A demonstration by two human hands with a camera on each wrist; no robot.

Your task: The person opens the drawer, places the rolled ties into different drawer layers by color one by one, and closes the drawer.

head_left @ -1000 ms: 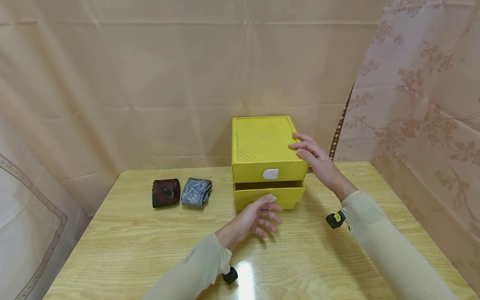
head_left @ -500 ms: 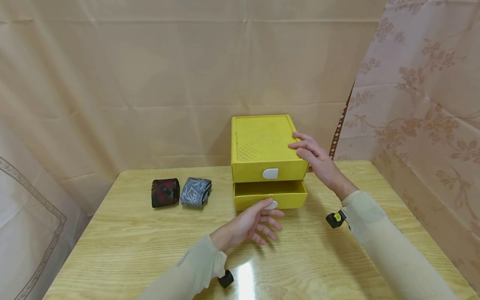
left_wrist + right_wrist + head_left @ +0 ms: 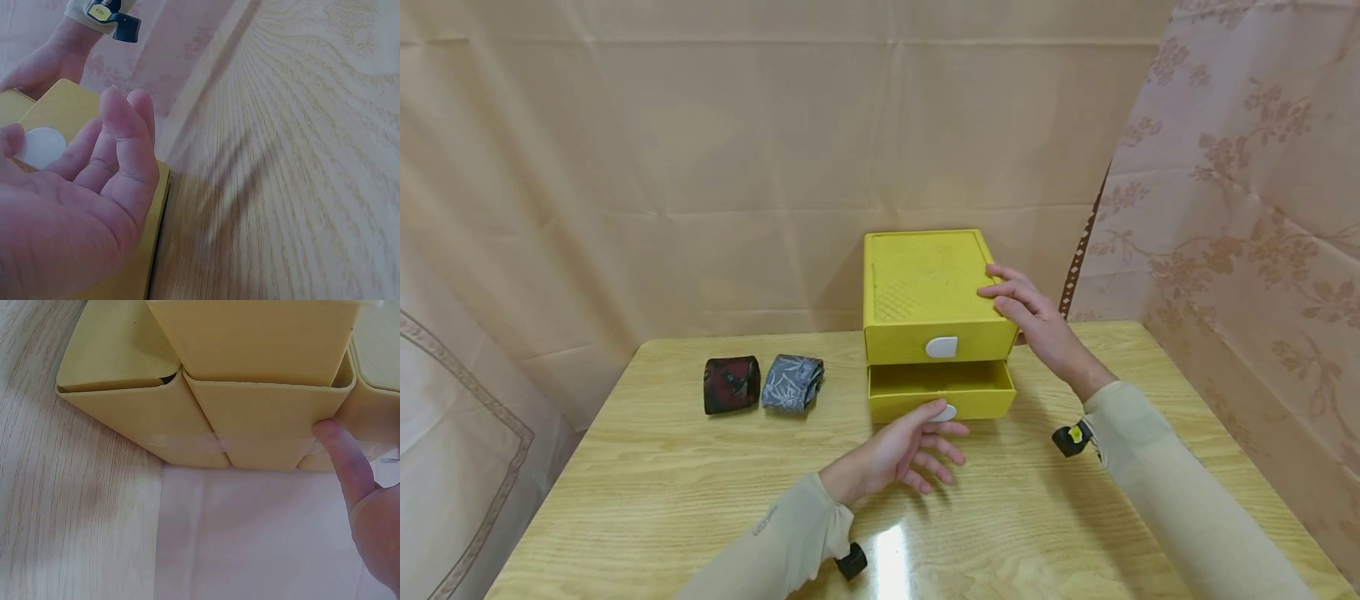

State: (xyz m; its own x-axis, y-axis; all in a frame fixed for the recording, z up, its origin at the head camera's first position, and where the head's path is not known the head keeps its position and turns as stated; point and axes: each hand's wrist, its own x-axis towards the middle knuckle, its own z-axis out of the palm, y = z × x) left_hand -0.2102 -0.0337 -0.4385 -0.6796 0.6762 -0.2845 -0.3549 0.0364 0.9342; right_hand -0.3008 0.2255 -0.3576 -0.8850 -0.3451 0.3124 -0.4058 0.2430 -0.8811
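Observation:
A yellow drawer unit [image 3: 928,279] stands at the back of the table. Its middle drawer [image 3: 977,404] is pulled partway out, and the visible inside is bare. My left hand [image 3: 895,450] pinches that drawer's white handle [image 3: 44,148] between thumb and index finger, the other fingers spread loosely. My right hand [image 3: 1030,312] rests on the unit's top right edge, and in the right wrist view one finger [image 3: 340,447] presses its side. Left of the unit lie two rolled cloths that look like neckties, one dark red and black [image 3: 730,385], one grey with a leaf pattern [image 3: 792,383].
The upper drawer [image 3: 895,343] is closed, with its own white handle. In the right wrist view a lower compartment [image 3: 125,419] sits on the wooden table [image 3: 700,500]. A beige curtain [image 3: 737,167] hangs behind, and a flowered one [image 3: 1247,208] at the right.
The middle drawer has slid further out toward me, with my left hand moving slightly back along with it. My right hand has stayed on the unit, and the rolled cloths lie as before.

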